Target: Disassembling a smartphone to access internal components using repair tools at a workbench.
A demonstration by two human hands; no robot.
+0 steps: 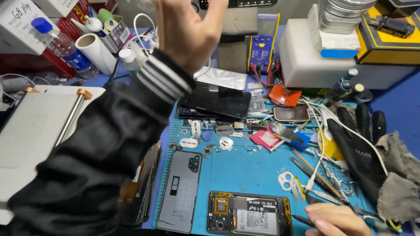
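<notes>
Black-sleeved left hand point(189, 30) lifted, grip apart; right hand point(337, 218) grip clamped on tweezers point(302, 220) beside opened phone point(249, 214).

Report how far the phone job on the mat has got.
Done: the back cover is off, lying beside the opened phone. In hand: the right hand holds a thin tool at the phone's edge; the left hand is raised, empty. Left: the phone's insides are exposed, cover not refitted.
</notes>
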